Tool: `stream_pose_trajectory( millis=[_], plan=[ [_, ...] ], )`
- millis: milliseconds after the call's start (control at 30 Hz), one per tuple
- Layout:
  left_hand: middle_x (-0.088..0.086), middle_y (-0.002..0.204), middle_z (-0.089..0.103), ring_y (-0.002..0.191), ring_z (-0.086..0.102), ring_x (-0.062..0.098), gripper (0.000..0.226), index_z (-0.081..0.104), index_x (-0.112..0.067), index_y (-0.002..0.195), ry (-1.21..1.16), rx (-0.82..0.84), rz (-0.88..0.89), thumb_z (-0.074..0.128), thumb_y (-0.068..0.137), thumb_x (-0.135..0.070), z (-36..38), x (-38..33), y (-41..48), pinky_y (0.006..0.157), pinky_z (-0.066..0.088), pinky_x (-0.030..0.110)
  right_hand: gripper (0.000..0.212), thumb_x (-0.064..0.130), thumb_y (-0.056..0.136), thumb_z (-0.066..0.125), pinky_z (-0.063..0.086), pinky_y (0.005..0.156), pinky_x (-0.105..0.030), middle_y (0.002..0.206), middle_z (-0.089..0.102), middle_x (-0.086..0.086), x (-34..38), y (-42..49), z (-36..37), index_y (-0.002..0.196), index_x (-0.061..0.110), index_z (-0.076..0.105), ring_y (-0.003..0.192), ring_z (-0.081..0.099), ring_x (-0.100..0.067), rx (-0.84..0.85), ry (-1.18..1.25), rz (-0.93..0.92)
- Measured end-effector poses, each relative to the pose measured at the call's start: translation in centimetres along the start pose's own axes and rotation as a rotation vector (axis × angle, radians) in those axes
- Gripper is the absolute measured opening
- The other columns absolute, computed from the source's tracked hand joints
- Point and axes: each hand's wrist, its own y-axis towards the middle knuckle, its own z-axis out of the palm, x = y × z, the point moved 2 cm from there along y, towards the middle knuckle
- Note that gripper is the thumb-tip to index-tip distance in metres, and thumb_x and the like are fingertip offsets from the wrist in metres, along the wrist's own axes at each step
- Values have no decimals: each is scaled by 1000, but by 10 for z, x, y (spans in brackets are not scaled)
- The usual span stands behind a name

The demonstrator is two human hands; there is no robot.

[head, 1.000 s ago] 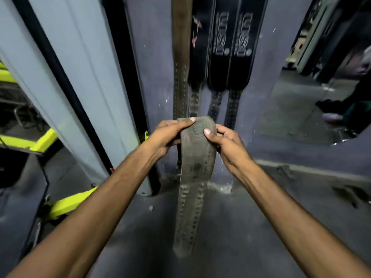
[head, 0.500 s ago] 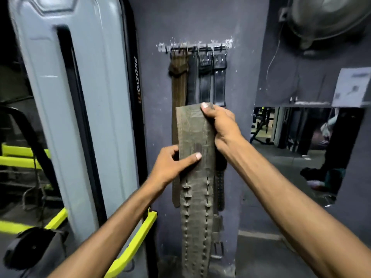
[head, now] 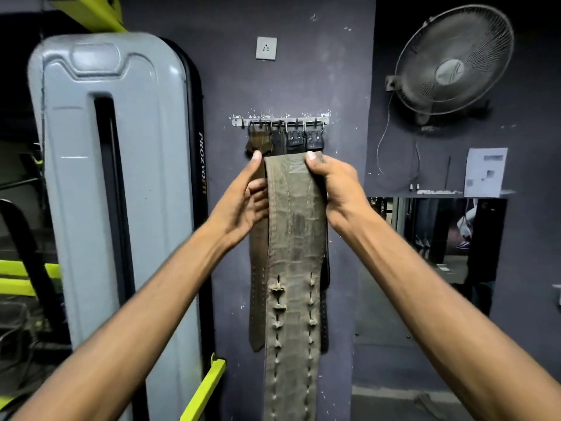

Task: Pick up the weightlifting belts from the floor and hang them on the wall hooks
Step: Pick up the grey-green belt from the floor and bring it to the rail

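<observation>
Both hands hold the worn grey belt (head: 293, 268) up by its top end, the left hand (head: 243, 202) and right hand (head: 337, 189) with fingers grasping opposite edges. It hangs just below the hook rail (head: 323, 121), covering the four hung belts (head: 258, 141) on the far wall (head: 343, 71).

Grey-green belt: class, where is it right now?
The belt sits centre of the head view, held by the left hand and right hand, just below the hook rail.

Dim indoor light, dark corners, wide-angle bending at edges, slight softness throughout
</observation>
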Motion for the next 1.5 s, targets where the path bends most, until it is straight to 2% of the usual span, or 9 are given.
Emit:
stream_pose_trajectory(
  millis=[100,167,267,600,867,1067,1233,1333,1500],
  plan=[
    [4,74,48,55,41,11,39,56,-18,82,7,-88,5,76,76,-52,10,-23,17,53,44,20,22,11,95,66,59,65,-28,83,76,-9,3,-5,1,106,-7,71,69,69,-15,17,-24,-54],
    [4,78,62,62,54,12,20,64,-13,85,-68,-134,33,75,82,-29,13,-28,24,65,49,19,24,11,95,66,59,66,-26,89,77,-10,5,-10,-3,110,-7,70,74,71,-14,39,-88,-101],
    [14,99,70,86,65,22,37,70,2,109,-148,-143,44,78,75,-13,19,-32,28,89,56,32,25,12,93,69,61,82,-31,107,78,-13,-3,-26,-14,116,0,70,91,73,-18,107,-227,-175],
    [9,88,72,72,70,16,28,68,1,113,35,-73,238,68,87,-6,30,-49,20,66,58,29,40,43,79,82,55,98,-44,109,78,6,-112,-81,-65,108,17,75,104,72,-6,416,-836,-95],
    [1,87,72,79,68,12,30,66,-7,105,137,56,299,70,75,-5,4,-41,7,73,56,23,126,93,64,56,34,108,-49,131,47,-38,-20,7,-11,137,-9,54,114,46,-39,249,98,218],
    [-4,88,70,78,64,11,24,69,-17,102,236,101,95,69,85,-34,-19,-15,-2,70,49,23,43,40,98,57,57,92,-47,103,74,-21,-18,19,17,108,1,69,88,71,-31,134,111,198],
    [5,90,66,78,62,17,74,68,-8,111,75,-33,-116,65,74,-72,-22,-11,11,81,53,31,17,12,98,58,58,70,-29,82,76,-4,-26,10,8,106,4,71,73,70,-15,143,-131,1],
    [13,106,60,99,56,26,70,69,-4,118,-4,-146,-87,79,70,-53,-17,-14,23,107,43,40,15,7,95,62,58,69,-27,87,77,-2,-25,1,-3,108,6,70,77,71,-13,237,-205,-76],
    [0,77,68,63,59,7,8,71,-11,79,-101,-88,53,67,86,-8,-2,-19,36,63,46,14,42,26,85,69,43,112,-55,124,69,-25,-24,4,-24,119,3,71,115,63,-38,266,-43,43]
  ],
)
